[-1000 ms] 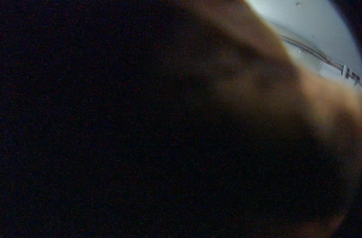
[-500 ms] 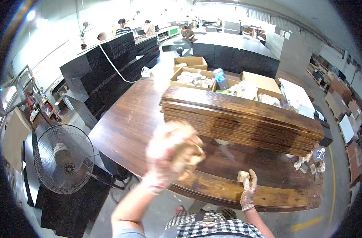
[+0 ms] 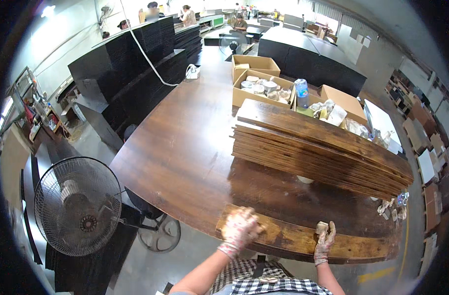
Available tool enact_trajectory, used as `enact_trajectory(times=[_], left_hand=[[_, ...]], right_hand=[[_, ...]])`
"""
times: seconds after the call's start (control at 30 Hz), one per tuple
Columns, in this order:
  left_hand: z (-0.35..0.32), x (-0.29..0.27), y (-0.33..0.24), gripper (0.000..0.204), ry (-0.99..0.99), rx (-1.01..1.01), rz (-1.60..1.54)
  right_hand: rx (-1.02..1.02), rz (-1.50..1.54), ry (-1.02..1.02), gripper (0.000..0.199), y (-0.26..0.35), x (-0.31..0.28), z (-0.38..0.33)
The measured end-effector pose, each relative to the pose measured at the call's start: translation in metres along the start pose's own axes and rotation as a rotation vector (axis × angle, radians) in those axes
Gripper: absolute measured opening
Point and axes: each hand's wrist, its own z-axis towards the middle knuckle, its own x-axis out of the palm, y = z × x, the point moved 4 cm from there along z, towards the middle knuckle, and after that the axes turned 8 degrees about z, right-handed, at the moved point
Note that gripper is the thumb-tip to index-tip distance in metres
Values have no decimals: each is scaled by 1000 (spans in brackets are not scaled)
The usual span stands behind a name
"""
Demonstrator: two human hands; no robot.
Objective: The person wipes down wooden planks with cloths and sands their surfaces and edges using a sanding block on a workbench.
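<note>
As L hand (image 3: 241,231) blurs over brn plank (image 3: 286,238), R hand (image 3: 324,242) on it, can't tell grips

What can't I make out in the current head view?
In the head view:
Left hand: blurred, so its grip is unclear.
Right hand: too small to tell what, if anything, it holds.
Front plank: partly hidden by both hands.
Tabletop under the plank stack: hidden by the stack.
Right forearm: cut off by the lower edge.
</note>
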Motion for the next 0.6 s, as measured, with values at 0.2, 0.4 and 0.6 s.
enact_trajectory(times=[0.2, 0.4, 0.6], left_hand=[[-19, -56, 127, 25, -240, -549, -166], [11, -56, -29, 21, 59, 38, -320], [-32, -21, -67, 25, 261, 139, -273]], right_hand=[[92, 19, 15, 54, 19, -1, -4], [68, 55, 105, 52, 35, -3, 4], [-135, -182, 471, 41, 100, 79, 25]])
